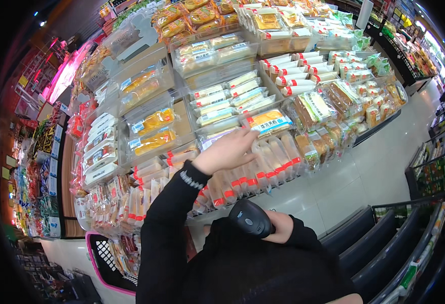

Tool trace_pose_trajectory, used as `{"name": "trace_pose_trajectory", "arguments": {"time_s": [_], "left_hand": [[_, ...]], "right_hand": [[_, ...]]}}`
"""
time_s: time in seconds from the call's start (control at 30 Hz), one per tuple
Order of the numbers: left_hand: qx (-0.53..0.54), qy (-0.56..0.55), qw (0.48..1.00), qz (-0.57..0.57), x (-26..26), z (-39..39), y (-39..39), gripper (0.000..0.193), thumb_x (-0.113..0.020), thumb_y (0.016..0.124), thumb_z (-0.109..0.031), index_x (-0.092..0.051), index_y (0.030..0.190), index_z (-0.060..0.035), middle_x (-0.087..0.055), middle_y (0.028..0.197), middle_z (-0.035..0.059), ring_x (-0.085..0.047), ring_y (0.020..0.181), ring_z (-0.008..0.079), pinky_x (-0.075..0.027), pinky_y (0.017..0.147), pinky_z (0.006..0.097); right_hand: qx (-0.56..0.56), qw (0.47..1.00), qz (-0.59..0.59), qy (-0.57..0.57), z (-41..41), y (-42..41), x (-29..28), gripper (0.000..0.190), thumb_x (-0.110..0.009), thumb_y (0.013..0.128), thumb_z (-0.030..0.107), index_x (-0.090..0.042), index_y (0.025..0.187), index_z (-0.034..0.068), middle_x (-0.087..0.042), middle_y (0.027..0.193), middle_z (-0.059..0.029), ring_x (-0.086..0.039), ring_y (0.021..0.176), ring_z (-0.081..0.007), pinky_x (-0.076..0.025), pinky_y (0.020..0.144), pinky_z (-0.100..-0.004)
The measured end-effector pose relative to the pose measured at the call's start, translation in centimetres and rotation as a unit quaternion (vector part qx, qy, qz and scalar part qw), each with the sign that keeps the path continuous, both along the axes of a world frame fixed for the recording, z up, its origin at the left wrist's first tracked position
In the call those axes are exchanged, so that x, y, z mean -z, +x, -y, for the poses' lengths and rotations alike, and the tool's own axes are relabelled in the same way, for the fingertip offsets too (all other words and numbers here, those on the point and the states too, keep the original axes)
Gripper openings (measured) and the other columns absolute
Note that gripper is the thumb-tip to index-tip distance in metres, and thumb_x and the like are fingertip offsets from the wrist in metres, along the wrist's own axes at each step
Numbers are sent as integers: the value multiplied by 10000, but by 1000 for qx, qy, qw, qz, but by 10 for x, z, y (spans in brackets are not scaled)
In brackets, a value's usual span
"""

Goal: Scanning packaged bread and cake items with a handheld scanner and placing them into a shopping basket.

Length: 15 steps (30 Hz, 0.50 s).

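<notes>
My left hand (228, 150) reaches over a display of wrapped baked goods, its thumb apart from the fingers. Its fingertips are at the near left edge of a flat bread package (269, 122) with a blue and white label; whether they touch it is hard to tell. Below the palm stand upright clear bread packs (270, 155) with red bands. Close to my body, my right hand (282, 227) grips a black handheld barcode scanner (250, 219). Most of the scanner's handle is hidden by its head.
Clear plastic bins (218, 72) divide the display. Packaged brown cakes (315, 108) lie to the right. A pink-rimmed black basket (93, 262) with packs stands at the lower left. Dark rack rails (374, 239) are at the lower right, beside the tiled floor (332, 186).
</notes>
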State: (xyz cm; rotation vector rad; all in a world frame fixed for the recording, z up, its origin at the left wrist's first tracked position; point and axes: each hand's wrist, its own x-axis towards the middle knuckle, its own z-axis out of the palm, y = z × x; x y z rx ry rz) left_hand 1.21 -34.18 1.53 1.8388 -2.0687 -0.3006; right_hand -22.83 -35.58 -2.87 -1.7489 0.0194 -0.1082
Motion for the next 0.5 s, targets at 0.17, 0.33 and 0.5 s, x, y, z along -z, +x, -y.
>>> {"name": "trace_pose_trajectory", "arguments": {"time_s": [0.17,0.33,0.5], "left_hand": [[-83,14,996,40,45,68,-9,552,-599,745,-305,-393,1149,11,-486,1045,211,-485,988,344,-400,841,385],[-134,20,985,109,66,92,-11,653,-640,686,-378,-396,1154,7,-485,1050,232,-475,1010,358,-365,884,417],[-175,61,979,80,64,97,-14,774,-639,654,-439,-354,1227,-2,-473,1059,237,-459,1036,344,-327,914,450]], "right_hand": [[24,999,-31,-25,14,-17,14,478,-643,692,165,-460,1114,33,-561,890,-150,-559,832,-292,-443,732,-328],[60,997,-54,-16,21,-28,26,512,-651,672,167,-449,1126,43,-528,933,-166,-529,896,-306,-430,764,-346],[52,995,-85,-25,25,-32,31,514,-654,667,178,-452,1120,44,-531,929,-167,-527,889,-306,-425,782,-344]]}}
